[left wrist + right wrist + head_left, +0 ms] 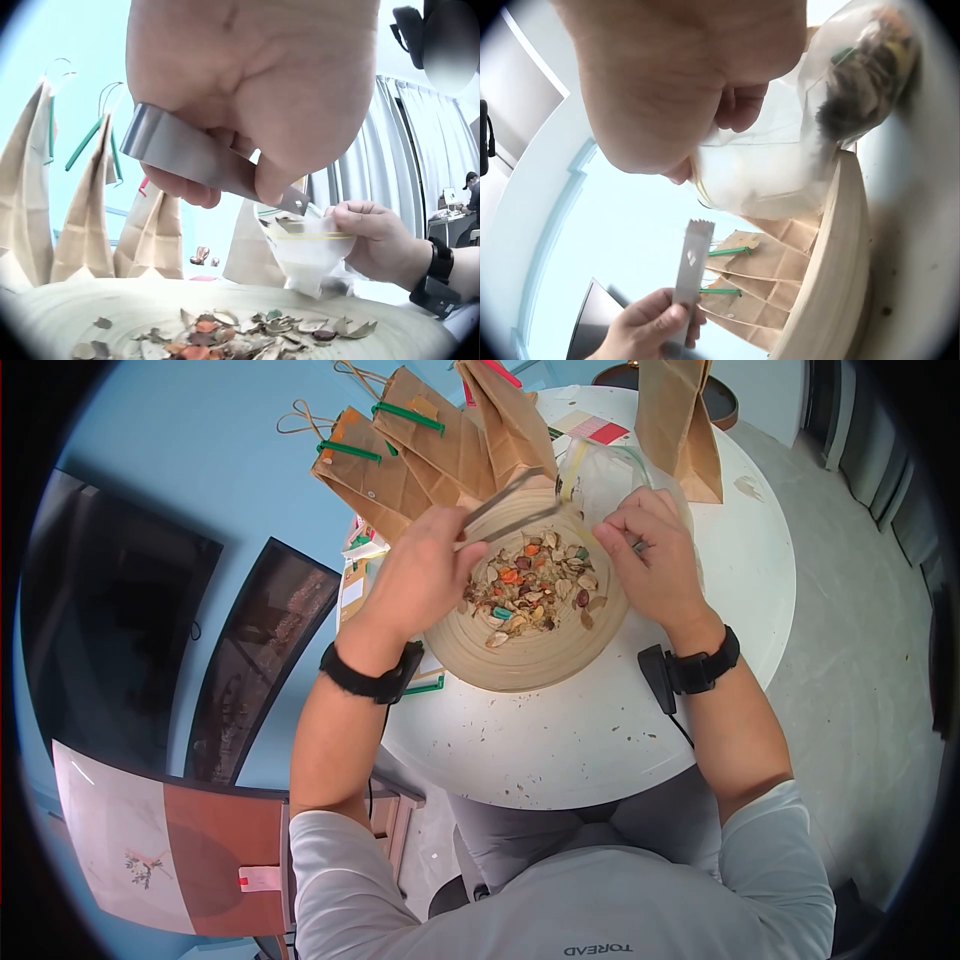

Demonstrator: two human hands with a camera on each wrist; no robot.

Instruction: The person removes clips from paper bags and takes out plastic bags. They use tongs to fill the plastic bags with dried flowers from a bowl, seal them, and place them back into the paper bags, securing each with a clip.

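Observation:
My left hand [430, 565] grips metal tongs [199, 157] above a round pale wooden bowl [525, 678]. In the head view the arms of the tongs stand apart; their toothed tip shows in the right wrist view. Inside the bowl lies a mix of dried petals and leaves [530, 585], with orange, dark red and green pieces. To the right of the bowl, my right hand [655, 545] pinches the top edge of a translucent zip bag [307, 251]. Dried pieces [866, 75] fill the bottom of this bag. In the left wrist view the tongs point at its mouth.
Several brown paper bags [360, 475] with green clips stand behind the bowl on the left; another paper bag [680, 430] stands back right. Crumbs lie on the white round table [560, 745] at the front. A striped card [590, 428] lies at the back.

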